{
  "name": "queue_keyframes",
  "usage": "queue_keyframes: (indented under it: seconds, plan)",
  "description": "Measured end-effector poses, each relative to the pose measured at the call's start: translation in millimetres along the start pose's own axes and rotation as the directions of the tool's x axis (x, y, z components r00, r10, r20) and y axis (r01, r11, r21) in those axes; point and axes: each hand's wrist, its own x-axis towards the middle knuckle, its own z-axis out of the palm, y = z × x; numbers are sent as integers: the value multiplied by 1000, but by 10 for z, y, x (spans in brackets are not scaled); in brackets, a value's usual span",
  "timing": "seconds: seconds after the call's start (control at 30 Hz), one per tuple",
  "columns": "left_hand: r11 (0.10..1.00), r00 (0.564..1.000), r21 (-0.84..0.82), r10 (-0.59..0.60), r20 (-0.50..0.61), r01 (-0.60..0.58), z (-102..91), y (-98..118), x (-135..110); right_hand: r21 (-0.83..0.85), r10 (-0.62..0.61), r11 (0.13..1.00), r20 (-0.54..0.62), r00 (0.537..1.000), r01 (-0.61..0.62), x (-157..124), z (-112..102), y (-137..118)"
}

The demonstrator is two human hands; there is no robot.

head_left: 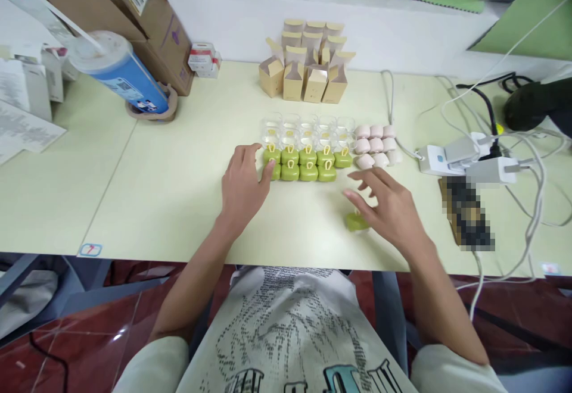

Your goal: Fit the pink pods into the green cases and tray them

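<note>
Small glossy green cases with yellow loops (308, 171) stand in two rows on the table. At their left end is my left hand (245, 181), thumb and fingers apart, the thumb in front of the leftmost case in the near row. My right hand (388, 205) is spread with nothing between its fingers, beside a single green case (356, 221) that it partly covers. Whether it touches that case I cannot tell. Clear plastic pieces (308, 133) line up behind the green rows. To their right sit several pale pink rounded pieces (376, 145).
Open small cardboard boxes (315, 80) stand grouped against the wall. At left are a blue cup (134, 80), a large carton (165, 30) and a small white-red box (204, 59). A power strip (442, 161), cables and a pixelated phone-like object (467, 213) lie at right.
</note>
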Motion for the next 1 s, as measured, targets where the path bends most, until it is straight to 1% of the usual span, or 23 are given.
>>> queue_keyframes:
  seconds: [0.03, 0.1, 0.13, 0.17, 0.2, 0.23, 0.3, 0.33, 0.37, 0.4, 0.43, 0.5, 0.53, 0.57, 0.63, 0.67, 0.73, 0.8, 0.83, 0.87, 0.93, 0.97, 1.0]
  plan:
    - [997, 996, -35, 64, -64, -66, -15, 10, -4, -14, -54, 998, 79, 995, 55, -120, -80, 32]
    - [968, 961, -106, 207, -182, -228, -46, 71, -35, -14, -152, 987, 210, 966, 159, -352, -149, 108]
    - [939, 935, -139, 280, -220, -314, -55, 125, -69, -3, -175, 984, 234, 956, 181, -447, -136, 143]
    - [904, 908, -176, 345, -236, -389, -53, 192, -117, 15, -184, 983, 227, 956, 185, -521, -97, 169]
    - [865, 885, -216, 407, -227, -453, -38, 268, -179, 48, -173, 985, 206, 963, 167, -569, -43, 181]
    - [824, 865, -264, 465, -191, -501, -8, 347, -254, 98, -142, 987, 177, 974, 127, -590, 16, 178]
    - [760, 826, -358, 559, -65, -542, 86, 490, -418, 254, -42, 967, 135, 990, 6, -554, 108, 130]
    - [735, 803, -397, 596, -7, -549, 142, 545, -492, 348, 1, 936, 138, 990, -50, -501, 132, 92]
    - [711, 782, -434, 623, 24, -553, 197, 589, -548, 439, 31, 893, 149, 988, -94, -428, 143, 52]
    - [696, 774, -464, 632, 34, -548, 247, 621, -582, 518, 38, 848, 154, 987, -114, -339, 144, 13]
    - [696, 788, -489, 615, 28, -526, 287, 645, -587, 579, 28, 808, 150, 988, -111, -240, 140, -19]
    - [715, 844, -535, 536, 6, -450, 337, 681, -511, 643, 3, 764, 79, 997, -53, -22, 136, -52]
    - [729, 876, -556, 483, 6, -399, 347, 694, -433, 655, -5, 755, 11, 1000, -3, 89, 143, -50]
    - [726, 889, -582, 458, 13, -366, 351, 703, -336, 658, -11, 751, -82, 997, 63, 201, 159, -36]
    - [726, 900, -612, 433, 52, -314, 358, 690, -105, 626, -13, 757, -276, 961, 190, 415, 223, 20]
    - [722, 899, -615, 435, 49, -316, 367, 665, 11, 591, -21, 771, -348, 937, 237, 508, 268, 55]
    - [713, 891, -600, 454, 1, -363, 409, 588, 197, 495, -89, 805, -444, 891, 327, 634, 366, 121]
    - [708, 880, -571, 471, -57, -416, 483, 503, 282, 404, -188, 823, -469, 863, 399, 651, 447, 172]
    - [713, 875, -552, 479, -66, -432, 524, 469, 287, 368, -217, 832, -473, 854, 415, 626, 477, 190]
    - [718, 869, -534, 490, -67, -446, 560, 444, 271, 345, -207, 861, -433, 877, 374, 588, 501, 206]
    - [755, 876, -493, 481, -31, -432, 569, 425, 201, 287, -151, 922, -348, 925, 259, 511, 541, 233]
    - [749, 868, -486, 494, -45, -451, 525, 433, 157, 260, -138, 938, -325, 935, 229, 481, 558, 246]
    - [737, 860, -484, 505, -69, -472, 444, 452, 110, 237, -151, 943, -326, 933, 235, 459, 577, 259]
